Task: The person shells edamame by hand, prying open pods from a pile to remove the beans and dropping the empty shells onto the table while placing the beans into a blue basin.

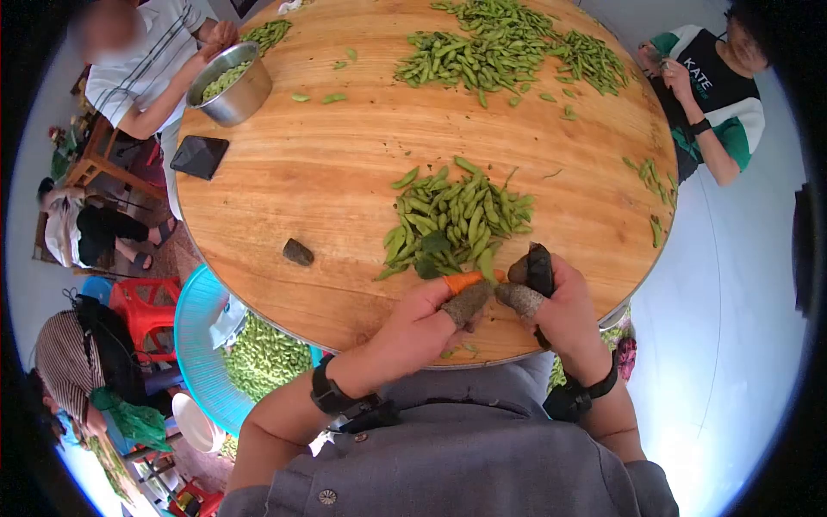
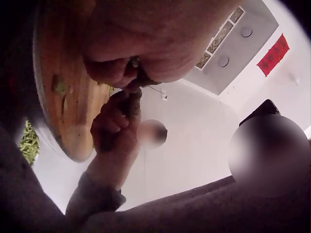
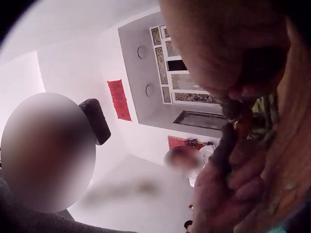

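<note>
Above the table's near edge, the left hand (image 1: 418,323) pinches a green bean pod (image 1: 488,265) that points up between the two hands. An orange cover wraps one finger and a grey cover the thumb. Opposite it, the right hand (image 1: 564,314) has its fingers curled, with a grey-covered thumb and a black-covered finger at the pod's lower end. A pile of pods (image 1: 457,211) lies just beyond. In the left wrist view, the left hand (image 2: 146,39) meets the right hand (image 2: 116,131) at the fingertips; the pod is hard to make out there.
The round wooden table (image 1: 327,189) bears a dark lump (image 1: 298,252), a phone (image 1: 200,157), a metal pot (image 1: 237,95) and a larger pod heap (image 1: 482,52). Two people sit across it. At the lower left stands a blue basket (image 1: 194,345) of pods.
</note>
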`<control>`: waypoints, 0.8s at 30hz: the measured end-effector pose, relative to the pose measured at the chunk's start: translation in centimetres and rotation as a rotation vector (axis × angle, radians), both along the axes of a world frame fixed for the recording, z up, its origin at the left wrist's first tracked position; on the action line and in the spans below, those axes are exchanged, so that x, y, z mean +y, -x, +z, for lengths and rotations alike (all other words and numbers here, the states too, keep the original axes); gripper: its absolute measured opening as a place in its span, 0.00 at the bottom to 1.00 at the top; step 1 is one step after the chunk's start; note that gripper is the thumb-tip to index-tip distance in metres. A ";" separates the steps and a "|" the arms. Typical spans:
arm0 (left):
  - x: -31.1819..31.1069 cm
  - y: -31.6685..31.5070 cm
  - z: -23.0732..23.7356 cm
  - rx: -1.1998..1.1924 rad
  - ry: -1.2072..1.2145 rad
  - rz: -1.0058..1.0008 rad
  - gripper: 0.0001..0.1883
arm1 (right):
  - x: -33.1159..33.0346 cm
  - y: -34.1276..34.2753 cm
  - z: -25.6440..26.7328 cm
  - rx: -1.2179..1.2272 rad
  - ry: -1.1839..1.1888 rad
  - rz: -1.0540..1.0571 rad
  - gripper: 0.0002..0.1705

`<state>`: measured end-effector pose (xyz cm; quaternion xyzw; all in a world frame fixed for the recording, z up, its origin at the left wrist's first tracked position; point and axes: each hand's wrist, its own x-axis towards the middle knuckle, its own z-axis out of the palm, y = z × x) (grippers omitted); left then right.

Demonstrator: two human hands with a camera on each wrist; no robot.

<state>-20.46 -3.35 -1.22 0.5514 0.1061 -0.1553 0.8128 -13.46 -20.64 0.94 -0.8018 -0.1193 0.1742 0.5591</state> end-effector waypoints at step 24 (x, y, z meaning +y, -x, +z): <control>0.5 -0.8 0.2 -0.535 -0.717 -0.080 0.17 | -1.2 0.8 0.8 -0.200 0.117 0.399 0.25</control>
